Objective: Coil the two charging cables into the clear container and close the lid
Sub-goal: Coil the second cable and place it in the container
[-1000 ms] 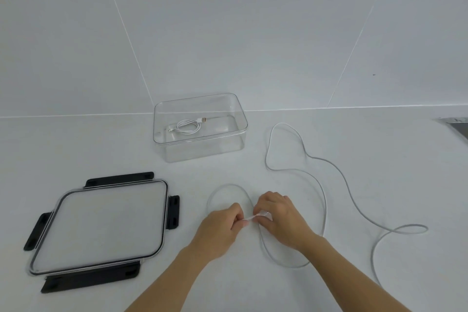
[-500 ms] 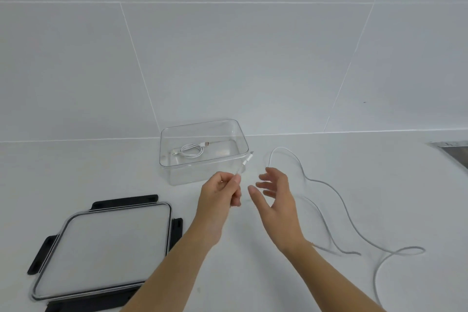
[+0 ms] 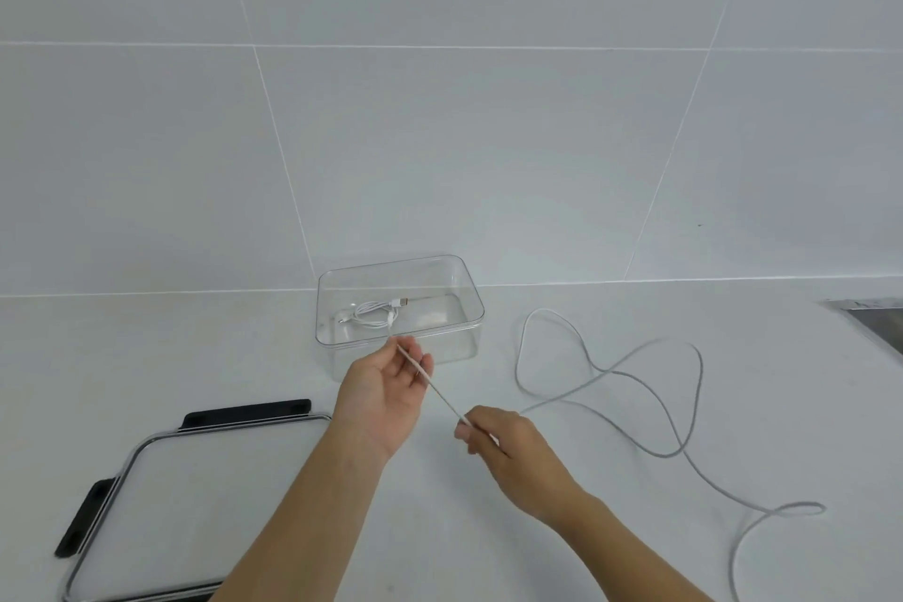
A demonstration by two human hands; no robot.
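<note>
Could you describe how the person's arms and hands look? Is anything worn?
The left forearm and the right forearm are bare up to the frame edge: no sleeves are in view. The left hand and the right hand wear no gloves. No watch or bracelet shows on either wrist, and no ring shows on the visible fingers.

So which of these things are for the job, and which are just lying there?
For the job: long cable, pinched by the left hand and right hand; container; short cable coiled inside it; lid, lying off to the left.

Just there: metal edge at the far right; tiled wall.
</note>
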